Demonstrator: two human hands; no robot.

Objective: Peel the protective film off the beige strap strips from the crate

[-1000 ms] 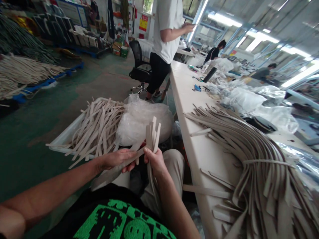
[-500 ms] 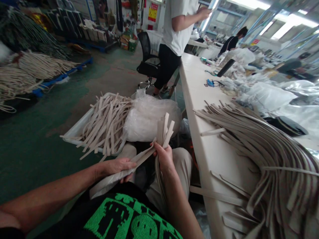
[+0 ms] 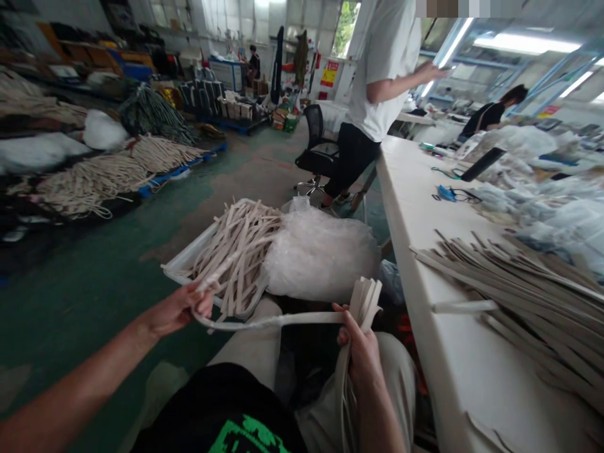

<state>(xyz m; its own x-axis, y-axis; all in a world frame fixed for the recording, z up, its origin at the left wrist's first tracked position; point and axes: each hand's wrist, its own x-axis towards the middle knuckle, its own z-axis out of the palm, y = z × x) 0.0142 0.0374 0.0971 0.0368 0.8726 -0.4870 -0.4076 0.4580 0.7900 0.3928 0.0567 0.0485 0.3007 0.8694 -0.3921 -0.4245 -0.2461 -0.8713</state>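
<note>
My right hand (image 3: 361, 349) is closed around a bundle of beige flat straps (image 3: 365, 301) whose ends fan out above my fingers. My left hand (image 3: 177, 309) is stretched out to the left and pinches one end of a single beige strap (image 3: 268, 323), which runs level back to the bundle. Just past my left hand stands a white bin (image 3: 182, 264) heaped with loose beige straps (image 3: 236, 251). My lap and black shirt with green print are below.
A clear plastic bag (image 3: 321, 251) lies beside the bin. A long white table (image 3: 425, 233) on the right carries a big pile of straps (image 3: 528, 296) and bags. A person in a white shirt (image 3: 382, 82) stands by a black chair (image 3: 318, 151). Strap heaps lie on pallets at left.
My left hand has moved out to the left toward the bin, drawing one strap away from the bundle. The view has swung left and up; my right hand stays on the bundle.
</note>
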